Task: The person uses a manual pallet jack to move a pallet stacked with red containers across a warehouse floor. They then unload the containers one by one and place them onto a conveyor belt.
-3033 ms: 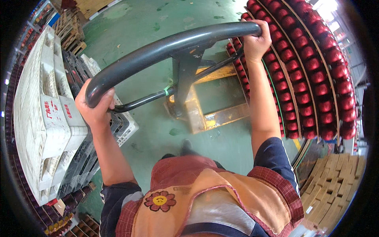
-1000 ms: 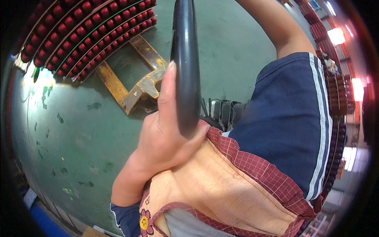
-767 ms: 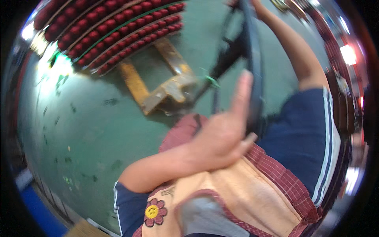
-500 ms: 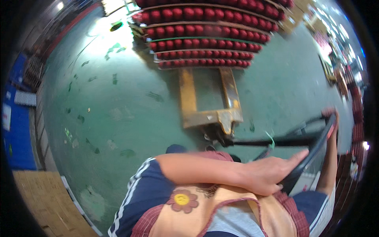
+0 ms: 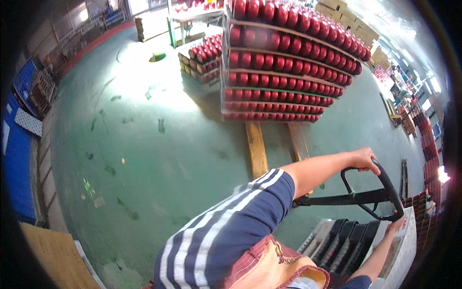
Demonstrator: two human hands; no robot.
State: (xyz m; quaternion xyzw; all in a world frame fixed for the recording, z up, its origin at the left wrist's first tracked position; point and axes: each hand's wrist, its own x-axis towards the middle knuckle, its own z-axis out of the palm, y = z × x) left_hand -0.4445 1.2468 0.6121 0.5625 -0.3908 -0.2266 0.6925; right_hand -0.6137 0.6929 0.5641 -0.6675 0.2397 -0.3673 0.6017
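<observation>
My left arm reaches across to the right, and my left hand (image 5: 366, 160) is closed round the far end of the black loop handle (image 5: 391, 190) of a pallet jack. At the near end of that loop my right hand (image 5: 396, 223) grips it, its fingers partly hidden. The jack's bar slants left from the handle, and my striped sleeve covers its base. Its yellow forks (image 5: 257, 150) point away, toward a tall stack of trays with red round jar-like pieces (image 5: 274, 79). Whether the fork tips go under that stack cannot be made out.
A white carton with black ribbed pieces (image 5: 342, 243) stands close by my right arm. Cardboard (image 5: 55, 253) lies at the lower left, near blue panels (image 5: 21, 178). Smaller red stacks (image 5: 204, 55) and a table (image 5: 195, 15) are behind. Racks and cartons line the right side.
My left hand has moved from the near part of the handle to its far end; my right hand is now at the near end. The view has turned, showing more of the red stack.
</observation>
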